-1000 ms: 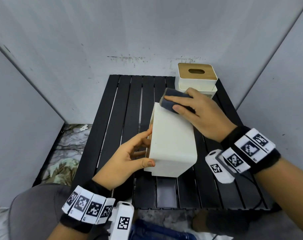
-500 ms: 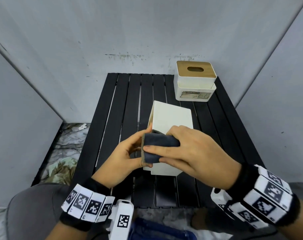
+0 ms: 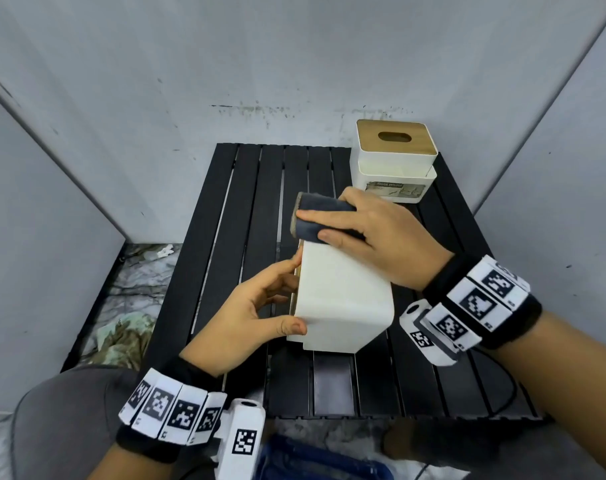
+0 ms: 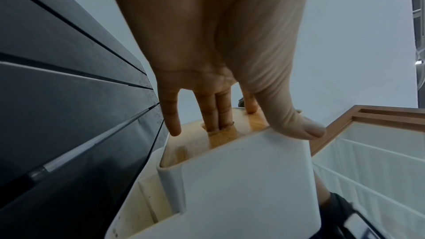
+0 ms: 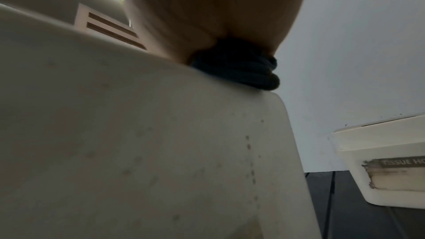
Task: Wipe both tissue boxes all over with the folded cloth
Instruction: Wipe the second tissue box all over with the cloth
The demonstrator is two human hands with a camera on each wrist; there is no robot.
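Observation:
A white tissue box (image 3: 343,299) lies on its side mid-table, its wooden lid facing left. My left hand (image 3: 260,306) holds it, thumb on the upturned white side and two fingers (image 4: 216,114) in the lid's slot (image 4: 220,134). My right hand (image 3: 374,237) grips the folded dark cloth (image 3: 315,216) and presses it on the box's far end; the right wrist view shows the cloth (image 5: 239,66) on that top edge of the box (image 5: 149,152). A second white tissue box (image 3: 393,161) with a wooden lid stands upright at the table's far right corner.
The black slatted table (image 3: 260,202) sits in a corner of grey walls. Its left edge drops to a floor with crumpled cloth (image 3: 128,306). A cable (image 3: 502,386) runs over the near right slats. The second box (image 5: 386,166) stands close beyond the cloth.
My right hand slid the cloth from the box's far end to its near end, then back up to the far end. The left hand kept its hold on the box.

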